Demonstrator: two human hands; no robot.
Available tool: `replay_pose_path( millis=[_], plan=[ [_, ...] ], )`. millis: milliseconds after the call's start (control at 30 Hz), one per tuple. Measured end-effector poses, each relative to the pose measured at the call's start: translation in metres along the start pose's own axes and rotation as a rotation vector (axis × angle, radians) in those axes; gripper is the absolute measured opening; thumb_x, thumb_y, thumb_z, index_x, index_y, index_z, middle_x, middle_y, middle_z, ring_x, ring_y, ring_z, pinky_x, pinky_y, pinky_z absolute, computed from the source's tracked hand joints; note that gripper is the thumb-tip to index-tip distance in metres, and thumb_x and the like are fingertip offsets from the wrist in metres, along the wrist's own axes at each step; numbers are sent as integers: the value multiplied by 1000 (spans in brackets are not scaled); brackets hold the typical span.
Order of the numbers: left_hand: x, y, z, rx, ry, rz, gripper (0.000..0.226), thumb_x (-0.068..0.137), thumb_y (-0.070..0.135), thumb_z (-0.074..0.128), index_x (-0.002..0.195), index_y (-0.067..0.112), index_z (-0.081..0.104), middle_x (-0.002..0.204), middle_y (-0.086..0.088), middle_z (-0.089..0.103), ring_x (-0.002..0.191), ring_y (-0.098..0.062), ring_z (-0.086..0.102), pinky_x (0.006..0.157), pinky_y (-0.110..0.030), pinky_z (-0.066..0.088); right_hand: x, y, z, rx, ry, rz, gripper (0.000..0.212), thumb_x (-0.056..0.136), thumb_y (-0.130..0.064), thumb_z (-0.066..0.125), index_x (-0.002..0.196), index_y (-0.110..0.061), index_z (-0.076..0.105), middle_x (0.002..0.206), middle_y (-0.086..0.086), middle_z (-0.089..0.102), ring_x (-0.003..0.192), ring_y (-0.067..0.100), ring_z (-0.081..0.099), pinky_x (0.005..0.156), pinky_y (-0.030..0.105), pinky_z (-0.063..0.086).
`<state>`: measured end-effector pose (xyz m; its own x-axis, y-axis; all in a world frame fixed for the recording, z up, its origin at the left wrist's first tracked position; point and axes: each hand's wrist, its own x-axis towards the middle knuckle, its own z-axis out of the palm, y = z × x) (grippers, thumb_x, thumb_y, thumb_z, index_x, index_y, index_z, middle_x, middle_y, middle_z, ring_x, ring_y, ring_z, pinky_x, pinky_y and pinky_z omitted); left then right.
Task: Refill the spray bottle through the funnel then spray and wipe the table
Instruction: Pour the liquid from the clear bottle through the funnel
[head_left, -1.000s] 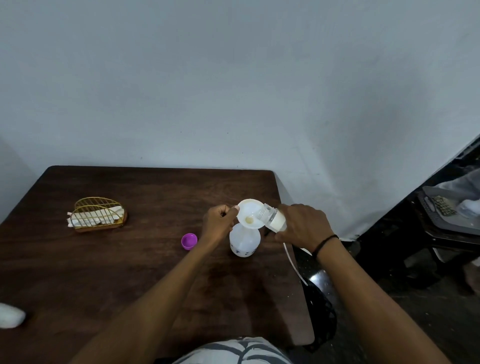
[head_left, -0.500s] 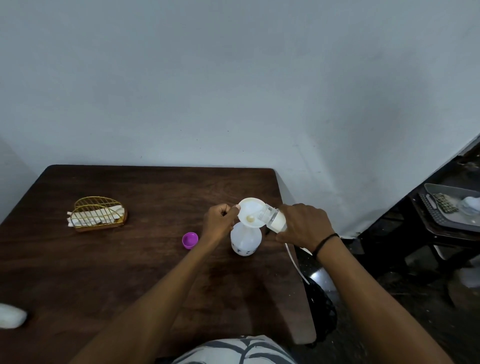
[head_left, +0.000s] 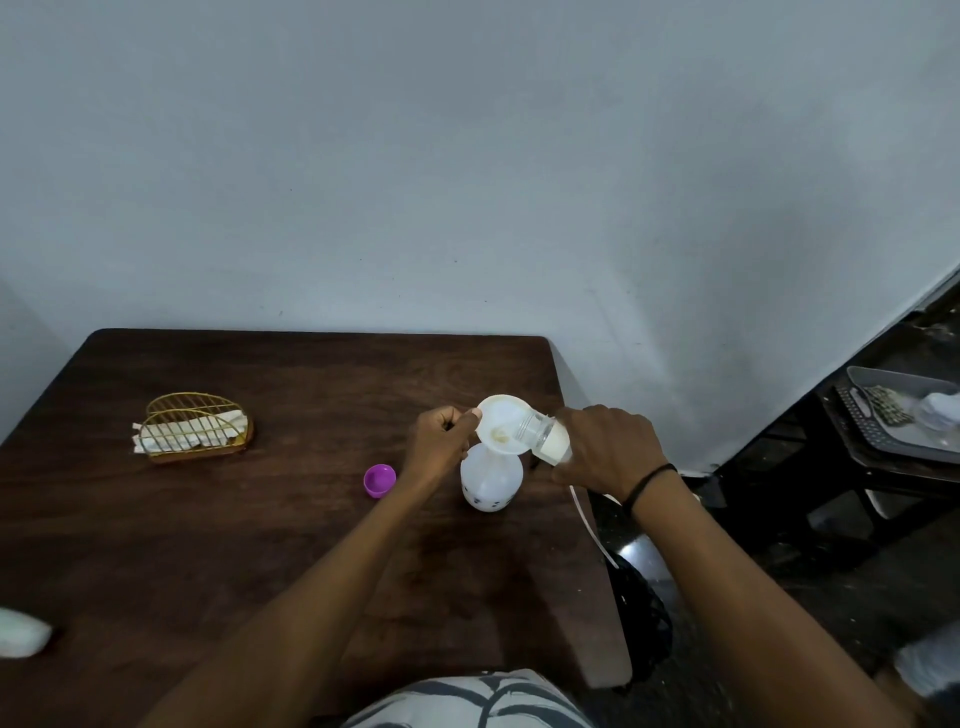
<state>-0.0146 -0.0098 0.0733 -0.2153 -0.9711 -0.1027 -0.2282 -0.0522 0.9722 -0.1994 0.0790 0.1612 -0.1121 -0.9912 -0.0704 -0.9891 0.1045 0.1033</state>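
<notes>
A white spray bottle (head_left: 491, 480) without its head stands near the right edge of the dark wooden table (head_left: 208, 530). A white funnel (head_left: 500, 422) sits in its neck. My left hand (head_left: 441, 441) pinches the funnel's left rim. My right hand (head_left: 605, 449) holds a small clear refill bottle (head_left: 545, 436) tilted mouth-down into the funnel; pale liquid pools in the funnel. A thin white tube (head_left: 592, 525) hangs below my right hand, past the table's edge. The bottle's purple cap (head_left: 380, 479) lies left of the spray bottle.
A gold wire basket (head_left: 195, 434) with white folded pieces sits at the table's left. A white cloth-like object (head_left: 21, 631) lies at the near left edge. A wall runs behind the table. A dark stand with a grey tray (head_left: 898, 421) is on the right.
Both hands keep their hold and the pour goes on. Only the view has shifted slightly.
</notes>
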Motion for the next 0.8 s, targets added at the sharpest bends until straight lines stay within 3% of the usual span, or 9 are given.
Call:
replay_pose_path(
  millis=[567,800],
  plan=[
    [-3,1,-1,-12,-22,0,38,94,25,64,57,16,56,47,9,57,45,-4,53,54,-26,48,0,-1,-5,-6,-13,15,58,73,-52,68,125,-28,56,110,2,66,98,26,66,74,33,45],
    [-1,-1,0,-5,-30,5,40,93,25,65,56,15,53,48,7,57,45,-5,53,55,-29,48,-1,-2,-5,-12,-13,14,57,73,-54,68,124,-29,56,109,1,66,98,26,66,70,30,39]
  ],
)
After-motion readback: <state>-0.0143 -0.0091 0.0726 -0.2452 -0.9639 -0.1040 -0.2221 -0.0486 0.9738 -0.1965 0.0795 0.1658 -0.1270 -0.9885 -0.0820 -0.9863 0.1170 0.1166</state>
